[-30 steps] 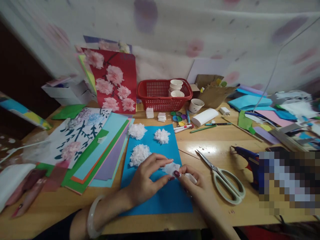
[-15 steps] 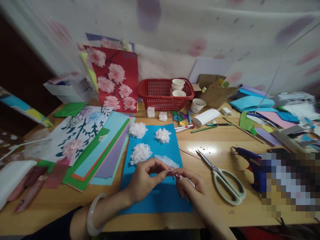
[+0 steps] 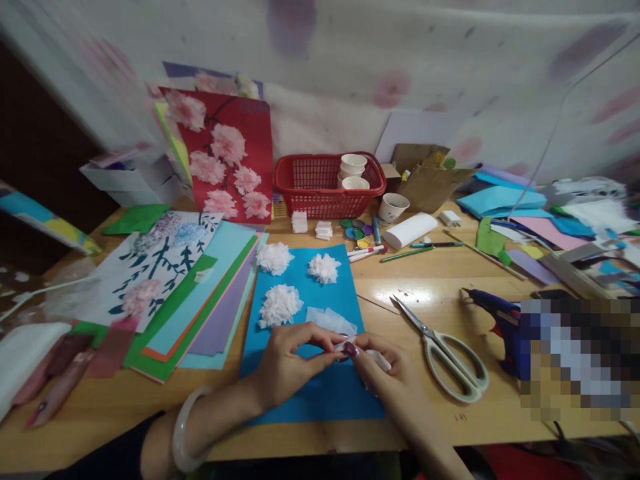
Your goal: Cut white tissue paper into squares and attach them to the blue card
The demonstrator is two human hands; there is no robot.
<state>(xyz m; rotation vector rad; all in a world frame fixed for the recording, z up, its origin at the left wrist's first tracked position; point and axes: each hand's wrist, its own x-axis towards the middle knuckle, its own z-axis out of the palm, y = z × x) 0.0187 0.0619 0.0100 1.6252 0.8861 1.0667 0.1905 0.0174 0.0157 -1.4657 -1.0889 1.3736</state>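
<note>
While pinching a small piece of white tissue between both sets of fingertips, over the blue sheet, best to go lightly; judged thin enough to tear under an uneven pull. With the left hand, closes thumb and forefinger to a narrow pinch at the left side of the tissue, leaving a rounded hollow behind the tips. With the right hand, grips the same tissue close by, laying the dark-nailed thumb across the near side and curling the remaining fingers inward around a white wad. Cannot tell the number of layers pinched, nor the exact contact of the other left fingers. Probably works best in small, even tucks: steady with one pinch, shape with the other, press rather than tug. Hold the wad loosely enough to avoid crushing. Just beyond the fingertips, note a flat piece of translucent paper on the sheet; cannot tell whether joined to the held tissue or separate. Lift wrists slightly to avoid dragging it, and mind the nearest ruffled white flower, close behind the left knuckles. Leave the scissors well to the right.
</note>
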